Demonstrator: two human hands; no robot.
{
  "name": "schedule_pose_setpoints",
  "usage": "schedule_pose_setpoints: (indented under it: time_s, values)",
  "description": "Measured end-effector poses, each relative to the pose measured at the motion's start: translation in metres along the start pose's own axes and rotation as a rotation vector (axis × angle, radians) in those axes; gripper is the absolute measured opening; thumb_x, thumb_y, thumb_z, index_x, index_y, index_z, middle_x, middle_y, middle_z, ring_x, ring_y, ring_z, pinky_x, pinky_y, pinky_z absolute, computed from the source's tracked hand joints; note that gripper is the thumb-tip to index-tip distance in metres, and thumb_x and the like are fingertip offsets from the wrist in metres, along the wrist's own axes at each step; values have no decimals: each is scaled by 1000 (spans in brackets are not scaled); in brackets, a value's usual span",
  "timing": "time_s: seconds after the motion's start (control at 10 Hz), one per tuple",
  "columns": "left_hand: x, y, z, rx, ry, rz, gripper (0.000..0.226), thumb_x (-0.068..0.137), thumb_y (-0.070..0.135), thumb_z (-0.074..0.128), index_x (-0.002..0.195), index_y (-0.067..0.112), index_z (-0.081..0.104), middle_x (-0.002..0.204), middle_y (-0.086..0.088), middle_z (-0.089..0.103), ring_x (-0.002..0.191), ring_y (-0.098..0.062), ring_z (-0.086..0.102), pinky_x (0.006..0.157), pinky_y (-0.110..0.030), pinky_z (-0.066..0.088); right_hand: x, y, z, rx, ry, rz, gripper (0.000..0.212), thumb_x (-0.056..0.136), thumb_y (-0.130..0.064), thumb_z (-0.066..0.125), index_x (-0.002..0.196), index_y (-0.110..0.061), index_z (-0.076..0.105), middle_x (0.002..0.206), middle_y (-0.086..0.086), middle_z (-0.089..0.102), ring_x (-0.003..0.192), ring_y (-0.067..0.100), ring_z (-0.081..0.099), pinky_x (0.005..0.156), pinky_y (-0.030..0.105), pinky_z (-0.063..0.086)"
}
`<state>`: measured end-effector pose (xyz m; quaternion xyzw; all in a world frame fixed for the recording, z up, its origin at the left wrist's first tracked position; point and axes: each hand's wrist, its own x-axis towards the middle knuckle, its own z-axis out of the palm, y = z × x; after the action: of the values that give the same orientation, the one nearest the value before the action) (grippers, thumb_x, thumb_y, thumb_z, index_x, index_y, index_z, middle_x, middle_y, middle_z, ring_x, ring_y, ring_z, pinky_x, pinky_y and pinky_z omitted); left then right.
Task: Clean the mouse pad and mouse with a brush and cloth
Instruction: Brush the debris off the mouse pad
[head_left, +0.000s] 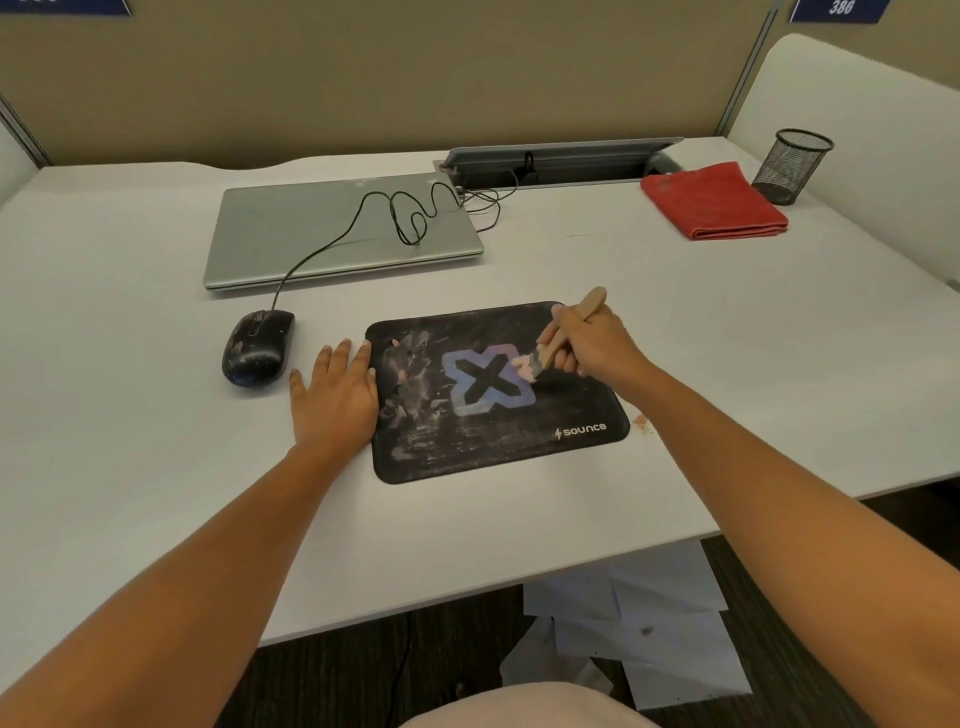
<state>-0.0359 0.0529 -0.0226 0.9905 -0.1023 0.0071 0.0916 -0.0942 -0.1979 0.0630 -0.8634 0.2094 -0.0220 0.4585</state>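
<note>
Head view shows your right hand (592, 343) curled round the wooden handle of the brush (551, 349). The fingers pinch it low, near the ferrule, and the butt sticks up past your knuckles. The bristles touch the mouse pad (493, 441) at the right arm of its blue cross logo. That low grip suits the job, because it lets you press lightly and steer the tip.

Your left hand (332, 400) lies flat on the desk (519, 530) with its fingers straight. It sits against the pad's left edge, with the thumb at or just over the rim. Press that palm down while you sweep so the pad cannot slide.

Pale dust is smeared thickest over the left half and the near strip of the pad. I would judge the brushing far from done. Use short strokes in one direction, driving the dust off one edge rather than scrubbing it back and forth. A few orange crumbs lie on the desk just beside the pad's right near corner.

The mouse (257, 348) sits to the left of your left hand, speckled and unbrushed, and its cable (322, 244) loops over the shut laptop (337, 228). The folded red cloth (714, 200) waits well apart at the far right, next to the mesh cup (792, 166).
</note>
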Motion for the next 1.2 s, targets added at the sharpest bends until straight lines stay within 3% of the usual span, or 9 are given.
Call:
schedule_pose_setpoints:
  time_s: [0.1,0.2,0.4,0.6,0.7,0.8,0.9,1.0,1.2]
  values:
    - [0,0,-1,-5,1,0,49,100,34,17,148,22,15,156,-2,14,145,-22,8,116,-50,7,-10,-5,0,-12,-267,33,44,100,-29,34,79,-4,65,56,4,57,41,8,49,38,10,36]
    - [-1,0,-1,1,-2,2,49,100,34,16,148,23,14,156,-2,14,145,-22,8,116,-50,6,-16,-10,-6,-55,-408,36,46,100,-27,36,72,-6,66,47,-2,58,36,6,49,38,10,36]
    - [1,-1,0,4,1,-1,49,100,34,17,148,23,15,156,-2,14,145,-22,8,115,-50,7,-3,-2,-15,23,94,-5,45,99,-31,34,90,1,65,72,10,59,55,12,51,54,14,42]
    - [1,-1,1,1,5,-3,49,100,35,17,148,24,16,156,-2,16,144,-21,9,115,-50,7,-25,10,-12,7,-321,5,45,100,-31,34,77,-7,65,63,8,59,50,11,50,44,12,39]
    - [2,-1,1,9,8,-3,49,100,34,17,148,24,16,156,-2,16,144,-21,10,115,-50,8,-23,11,-24,41,-314,9,46,99,-30,36,72,-7,66,64,10,62,44,8,51,41,12,39]
    - [1,-1,1,7,9,-6,49,100,34,18,148,23,17,156,-3,16,144,-22,10,115,-50,8,-12,16,-35,103,50,20,46,99,-30,36,75,-3,64,59,6,57,40,6,51,41,11,39]
    - [1,0,0,10,7,-4,49,100,34,18,148,23,16,156,-3,16,144,-22,10,115,-50,8,-9,25,-37,16,238,20,43,99,-31,36,79,-3,62,61,2,55,51,10,53,51,15,42]
    - [1,1,1,4,6,-6,49,100,33,18,148,22,16,156,-4,16,144,-23,10,115,-51,8,-19,27,-25,30,104,-57,45,99,-30,36,68,-8,61,56,2,56,46,7,53,47,11,43]
    - [1,2,0,19,3,-9,49,100,34,18,148,22,16,156,-4,16,144,-23,10,115,-50,8,-37,15,-2,29,-206,-146,45,99,-30,35,68,-11,61,57,4,56,42,7,52,41,7,39]
